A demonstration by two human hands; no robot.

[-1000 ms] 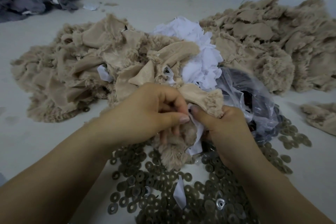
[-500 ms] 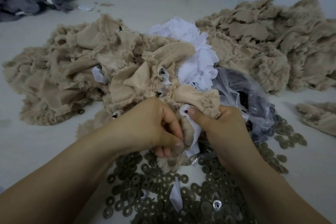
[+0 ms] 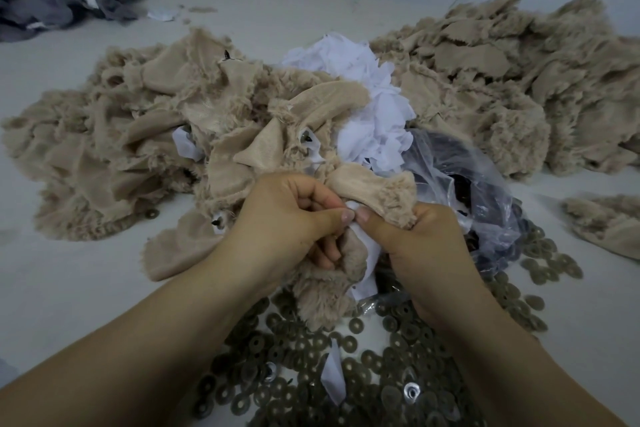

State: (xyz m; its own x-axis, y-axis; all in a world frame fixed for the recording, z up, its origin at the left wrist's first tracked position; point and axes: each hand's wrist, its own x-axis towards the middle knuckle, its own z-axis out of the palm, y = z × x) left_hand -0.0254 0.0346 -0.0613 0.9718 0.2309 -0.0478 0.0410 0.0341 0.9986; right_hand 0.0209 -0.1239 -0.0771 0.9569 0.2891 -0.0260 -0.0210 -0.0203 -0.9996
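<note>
Since half a second ago the left hand (image 3: 287,218) has lifted its thumb from low on the bundle and brought it tip to tip with the thumb of the right hand (image 3: 426,243), while the heaps behind have kept their places. Both hands are closed around the beige plush piece (image 3: 388,194), held just above the tabletop (image 3: 69,288) in front of the person. The left hand's fingers curl under its furry lower part, the right hand grips its upper flap, and the two thumbs pinch down on the white fabric patch (image 3: 363,246) that sits against the plush between them. That shift reads as a move from arranging the patch to pressing something home at that spot, perhaps a fastening through plush and patch, though whatever lies under the thumbs is hidden. Grey ring washers (image 3: 311,357) are spread thickly below the hands. A crumpled clear plastic bag (image 3: 485,204) with dark parts inside lies just beside the right hand. A mound of white scraps (image 3: 363,97) sits behind, between two big heaps of beige plush, the left heap (image 3: 121,135) and the right heap (image 3: 502,80). If the press holds, this piece is probably near done and could be set aside.
</note>
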